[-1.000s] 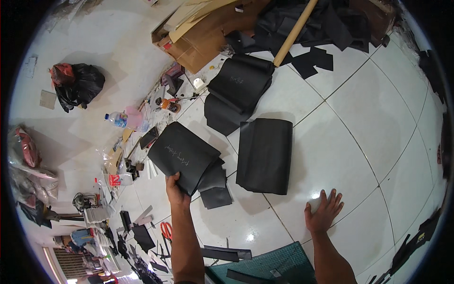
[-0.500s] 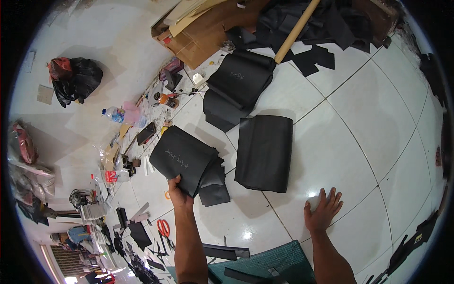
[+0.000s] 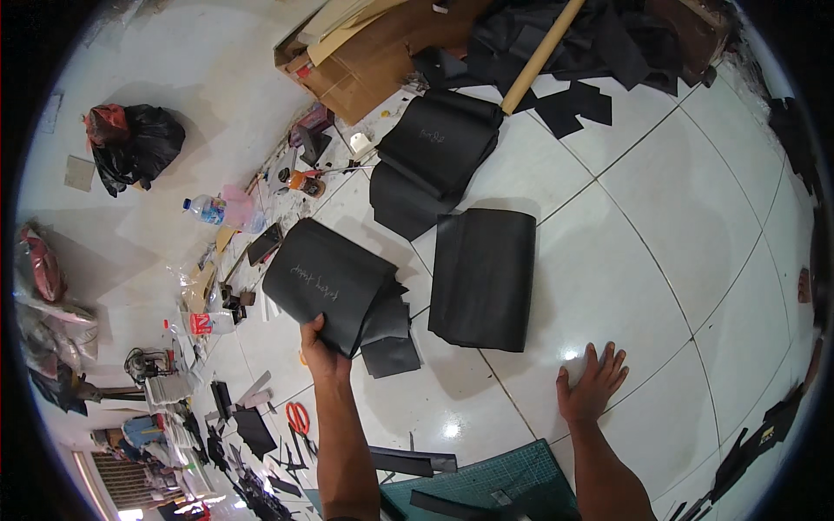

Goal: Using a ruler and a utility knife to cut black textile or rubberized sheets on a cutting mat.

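My left hand [image 3: 326,354] grips the near edge of a stack of black sheets [image 3: 317,282] with light handwriting on top, thumb over the upper face and the other fingers hidden beneath. The stack looks tilted, with smaller black pieces [image 3: 391,354] showing under its right side. To its right lies another black folded stack [image 3: 483,280], touched by neither hand. My right hand [image 3: 592,382] rests flat on the white tiles with its fingers spread, holding nothing. Farther back sits a third black stack [image 3: 441,143], also marked by hand, on top of another black piece [image 3: 404,201].
A green cutting mat [image 3: 512,482] with black strips lies at the near edge. Red-handled scissors [image 3: 298,418] and scraps are on the left. Bottles [image 3: 208,208], a phone [image 3: 265,244] and clutter line the wall. A cardboard box [image 3: 373,69] and a wooden pole [image 3: 543,56] stand at the back.
My left hand has shifted the gripped black stack slightly to the left and away from me, its far corner rising. My right hand stays flat on the floor.
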